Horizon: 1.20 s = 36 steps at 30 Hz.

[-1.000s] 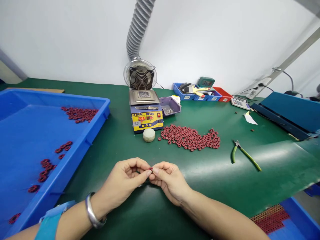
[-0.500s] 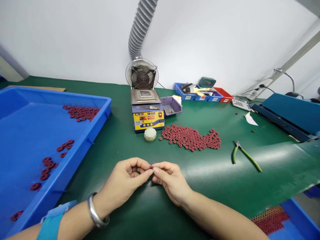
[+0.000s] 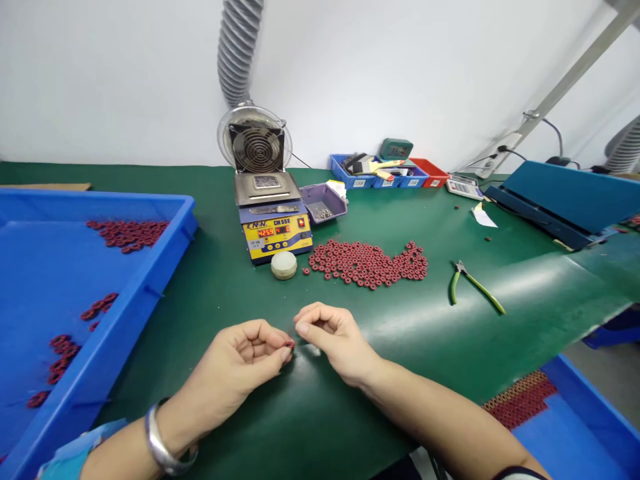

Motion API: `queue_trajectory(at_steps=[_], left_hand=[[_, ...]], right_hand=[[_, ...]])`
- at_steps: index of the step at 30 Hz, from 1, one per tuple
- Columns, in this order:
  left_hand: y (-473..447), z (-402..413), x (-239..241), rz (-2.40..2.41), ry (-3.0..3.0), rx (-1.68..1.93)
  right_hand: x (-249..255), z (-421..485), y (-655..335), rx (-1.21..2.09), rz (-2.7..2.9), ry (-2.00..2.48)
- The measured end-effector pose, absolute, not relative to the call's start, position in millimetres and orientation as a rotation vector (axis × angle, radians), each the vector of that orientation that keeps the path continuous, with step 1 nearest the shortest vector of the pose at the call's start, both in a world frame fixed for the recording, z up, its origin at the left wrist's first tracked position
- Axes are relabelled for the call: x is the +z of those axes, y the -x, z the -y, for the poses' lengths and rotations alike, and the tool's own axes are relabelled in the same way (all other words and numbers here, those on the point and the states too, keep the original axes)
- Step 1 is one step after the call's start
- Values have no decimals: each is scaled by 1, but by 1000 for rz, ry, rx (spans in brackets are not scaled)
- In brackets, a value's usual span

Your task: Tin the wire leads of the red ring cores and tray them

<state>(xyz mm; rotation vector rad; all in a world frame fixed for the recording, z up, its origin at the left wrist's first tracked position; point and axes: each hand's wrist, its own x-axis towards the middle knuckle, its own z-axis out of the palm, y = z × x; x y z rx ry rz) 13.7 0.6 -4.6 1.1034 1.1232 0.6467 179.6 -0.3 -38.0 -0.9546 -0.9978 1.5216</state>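
Between the thumb and fingertips of my left hand (image 3: 245,357) is a small red toothed ring (image 3: 289,345), like a little motor core. Just to its right, my right hand (image 3: 335,337) is closed in a pinch; whatever is between its fingertips, if anything, is too fine to make out. A gap separates the two hands above the green mat. Beyond them lies a spread of similar red rings (image 3: 367,263), with a round whitish pot (image 3: 284,265) at its left.
A solder pot (image 3: 275,230) with a lit display stands behind, beside a purple bin (image 3: 324,203). Green-handled cutters (image 3: 477,287) lie at right. A large blue tray (image 3: 145,287) with rings borders the left; another blue tray (image 3: 575,433) sits low at right.
My hands have come apart; the red ring stays in my left hand, which has shifted slightly left and down in view. The camera view has turned to the right.
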Motion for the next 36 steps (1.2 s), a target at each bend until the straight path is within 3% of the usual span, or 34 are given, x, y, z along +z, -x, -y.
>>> queue_trajectory(at_steps=[9, 26, 36], left_hand=[[-11, -1, -8, -1132, -1111, 626], [-12, -2, -6, -1136, -1133, 613], [-13, -2, -5, -1167, -1157, 569]], right_hand=[[-38, 3, -179, 1635, 1004, 956], [-40, 0, -181, 1537, 719, 990], [-40, 1, -181, 1520, 830, 985]])
